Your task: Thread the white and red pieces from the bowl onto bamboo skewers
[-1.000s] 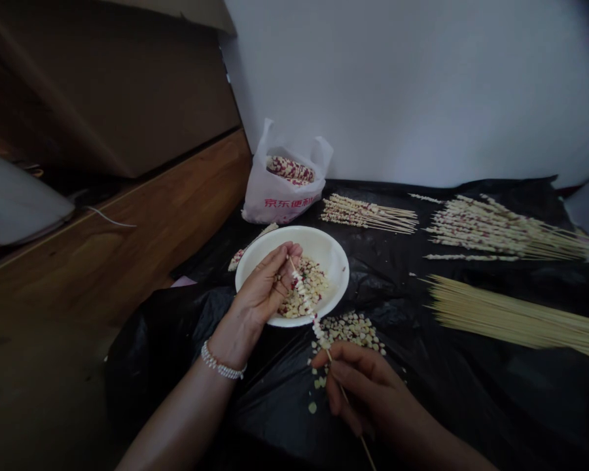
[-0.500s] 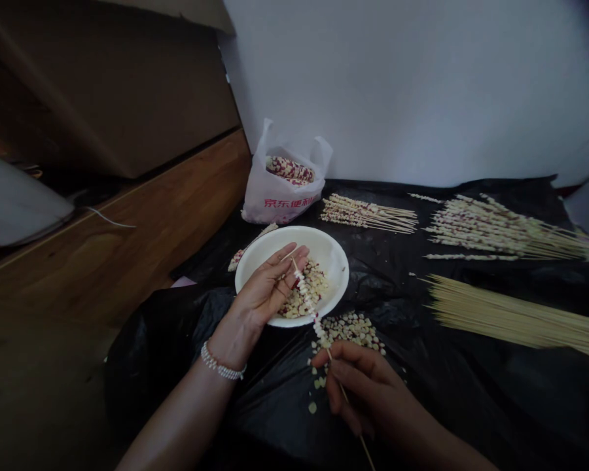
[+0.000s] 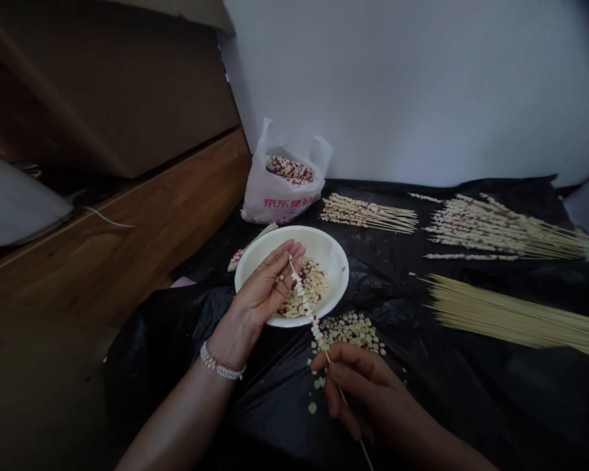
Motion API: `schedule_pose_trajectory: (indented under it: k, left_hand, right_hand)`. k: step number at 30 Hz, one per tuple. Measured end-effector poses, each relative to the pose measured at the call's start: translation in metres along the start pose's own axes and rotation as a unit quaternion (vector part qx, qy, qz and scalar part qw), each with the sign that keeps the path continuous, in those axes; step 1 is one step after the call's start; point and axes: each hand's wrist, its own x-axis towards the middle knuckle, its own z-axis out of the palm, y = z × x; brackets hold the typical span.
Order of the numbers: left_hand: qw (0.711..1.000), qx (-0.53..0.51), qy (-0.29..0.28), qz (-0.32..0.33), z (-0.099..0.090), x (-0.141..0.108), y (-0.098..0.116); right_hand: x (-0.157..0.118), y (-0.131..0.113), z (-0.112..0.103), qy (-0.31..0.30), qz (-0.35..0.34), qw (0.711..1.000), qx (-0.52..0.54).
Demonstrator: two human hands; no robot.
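My right hand (image 3: 356, 386) pinches a thin wooden skewer (image 3: 342, 397) below a row of pale and reddish kernels (image 3: 303, 294) threaded along it. The skewer slants up to the left, its tip at the fingers of my left hand (image 3: 269, 281). That hand is palm up over a white bowl (image 3: 341, 281), fingers curved, with a few kernels seeming to lie in the palm. Loose kernels (image 3: 317, 278) lie in the bowl. More kernels (image 3: 356, 332) are heaped on the black plastic sheet just above my right hand.
Behind the bowl stands a white plastic bag (image 3: 279, 196) with speckled corn cobs. Filled skewers lie in a small bundle (image 3: 368, 214) and a larger bundle (image 3: 491, 229); bare skewers (image 3: 510, 317) are at the right. A wooden board (image 3: 177, 222) edges the left.
The skewer has shifted slightly left and its tip is a little lower. My left fingers have drawn closer together around the tip. My right hand has barely moved.
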Motion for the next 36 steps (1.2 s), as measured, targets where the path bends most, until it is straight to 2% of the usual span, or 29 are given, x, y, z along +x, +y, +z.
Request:
schedule_pose_trajectory:
  k: [5, 36]
  left_hand:
    - [0.999, 0.028, -0.023, 0.006, -0.001, -0.001, -0.001]
    - [1.0, 0.012, 0.023, -0.01, 0.01, -0.009, 0.004]
  right_hand:
    - [0.0, 0.001, 0.0, -0.003, 0.001, 1.0, 0.013]
    - [0.001, 0.002, -0.001, -0.008, -0.002, 1.0, 0.026]
